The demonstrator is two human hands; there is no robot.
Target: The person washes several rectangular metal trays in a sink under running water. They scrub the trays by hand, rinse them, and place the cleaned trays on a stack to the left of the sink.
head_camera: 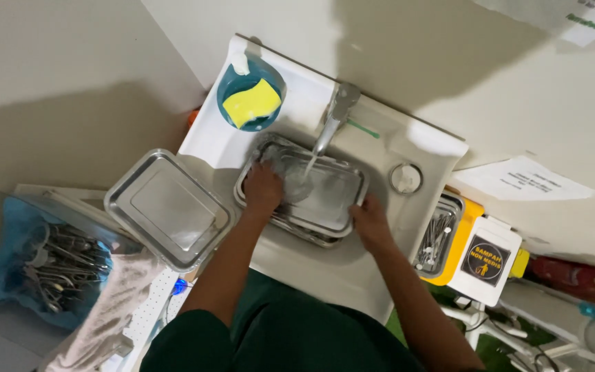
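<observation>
Head view: left hand (263, 189) presses flat inside the rectangular stainless-steel tray (339, 200); right hand (370, 222) grips its near-right rim. Likely rigid, wet and slippery; hold by the rims.

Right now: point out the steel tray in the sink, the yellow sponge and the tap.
steel tray (332, 196), head view, bare floor of the tray
yellow sponge (251, 102), head view, middle of its top face
tap (330, 127), head view, on the spout
</observation>
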